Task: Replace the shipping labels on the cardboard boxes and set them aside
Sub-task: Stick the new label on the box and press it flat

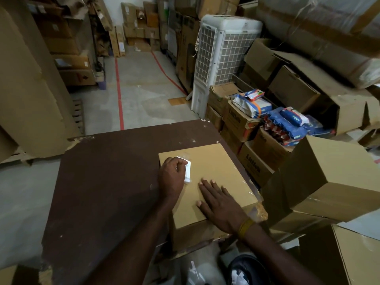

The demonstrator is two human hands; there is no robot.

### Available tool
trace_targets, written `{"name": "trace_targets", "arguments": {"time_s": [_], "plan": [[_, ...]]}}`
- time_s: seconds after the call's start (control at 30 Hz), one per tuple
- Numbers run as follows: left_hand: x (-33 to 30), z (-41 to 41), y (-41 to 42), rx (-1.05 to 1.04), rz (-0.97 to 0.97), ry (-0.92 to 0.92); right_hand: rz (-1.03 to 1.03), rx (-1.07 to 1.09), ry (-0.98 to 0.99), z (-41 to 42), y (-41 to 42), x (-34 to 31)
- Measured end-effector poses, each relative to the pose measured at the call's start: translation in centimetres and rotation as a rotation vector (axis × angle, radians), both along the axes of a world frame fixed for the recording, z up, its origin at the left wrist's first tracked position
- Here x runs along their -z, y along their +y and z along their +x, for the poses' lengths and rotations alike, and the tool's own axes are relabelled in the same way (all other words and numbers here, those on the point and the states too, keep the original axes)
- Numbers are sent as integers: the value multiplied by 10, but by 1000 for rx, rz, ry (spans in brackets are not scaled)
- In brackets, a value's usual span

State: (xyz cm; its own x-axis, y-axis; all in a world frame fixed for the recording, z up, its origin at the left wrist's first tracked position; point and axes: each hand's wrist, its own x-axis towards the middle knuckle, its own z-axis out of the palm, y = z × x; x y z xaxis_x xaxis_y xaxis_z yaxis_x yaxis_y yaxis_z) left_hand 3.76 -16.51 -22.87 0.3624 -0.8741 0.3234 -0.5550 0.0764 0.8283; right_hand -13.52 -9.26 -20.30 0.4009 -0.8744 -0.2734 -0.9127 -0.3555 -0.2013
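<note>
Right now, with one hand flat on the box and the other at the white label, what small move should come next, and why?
Probably keep peeling: the left hand grips the white label, which looks partly lifted near the far left corner of the cardboard box. The right hand lies flat on the box top and steadies it on the brown table, so pulling the label off seems the sensible next move.

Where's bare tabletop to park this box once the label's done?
The brown table is bare left of the cardboard box, out to its chipped left edge, and in the strip behind the box. The left hand grips the white label; the right hand lies flat on the box top. To the right it is crowded: stacked boxes sit close beside the table.
</note>
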Motion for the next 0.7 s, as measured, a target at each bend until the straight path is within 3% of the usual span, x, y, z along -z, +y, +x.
{"name": "trace_targets", "arguments": {"time_s": [0.13, 0.2, 0.3, 0.33, 0.4, 0.47, 0.53, 0.6, 0.67, 0.7], "plan": [[2, -1, -1, 11, 0, -9, -56, -44, 27, -13, -53, -1], [0, -1, 1, 12, -7, 7, -83, 161, 71, -27, -89, -2], [-2, 0, 4, 15, -12, 20, -71, 690, -23, -49, -119, -22], [-2, 1, 5, 19, -19, 24, -93, 701, -66, -48, -115, -26], [-1, 3, 3, 17, -20, 36, -204, 379, -68, -29, -85, -25], [1, 2, 2, 20, -18, 47, -147, 15, -124, -5, -41, -17], [0, 0, 3, 28, -21, 50, -125, -127, -26, -8, -29, 0], [-3, -1, 4, 26, -17, 52, -128, 84, 61, -24, -53, 8], [-2, 0, 3, 27, -4, 51, -55, 468, 17, -44, -79, -2], [-1, 0, 3, 34, 5, 48, -38, 561, -11, -49, -83, -7]]}}
